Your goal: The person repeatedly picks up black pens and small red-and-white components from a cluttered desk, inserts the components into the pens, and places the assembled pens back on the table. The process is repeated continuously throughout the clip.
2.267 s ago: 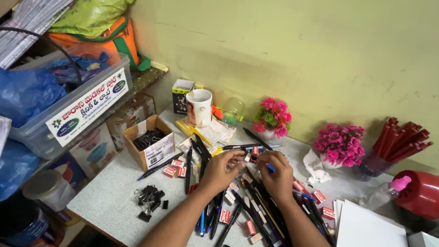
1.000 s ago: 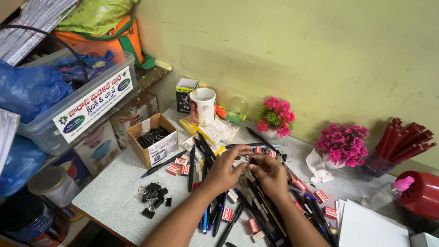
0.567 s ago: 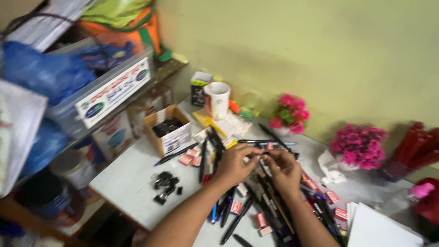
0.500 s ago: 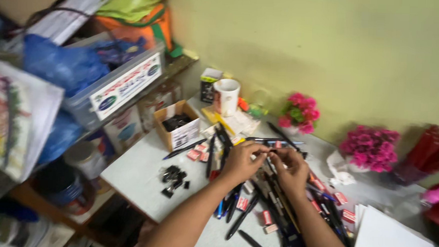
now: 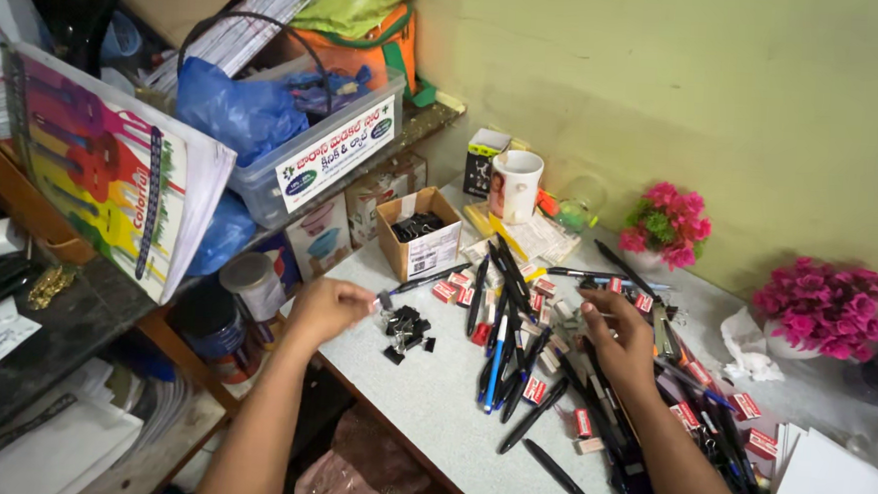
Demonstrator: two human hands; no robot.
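Left hand (image 5: pixel 328 309) newly over binder clips (image 5: pixel 407 332)

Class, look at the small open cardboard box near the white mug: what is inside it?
The cardboard box holds a heap of small black metal clips, like the clips by the left hand. Whatever lies beneath the top layer is covered.

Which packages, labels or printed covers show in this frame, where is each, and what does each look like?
Clear plastic bin, shelf at left: long white label with blue and green print.
Small cardboard box, on the table ahead of the left hand: open top, white label on its front.
Small red-and-white packets, scattered among the pens by the right hand.
Large booklet, leaning at left: bright multicoloured cover.
Dark carton beside the white mug.
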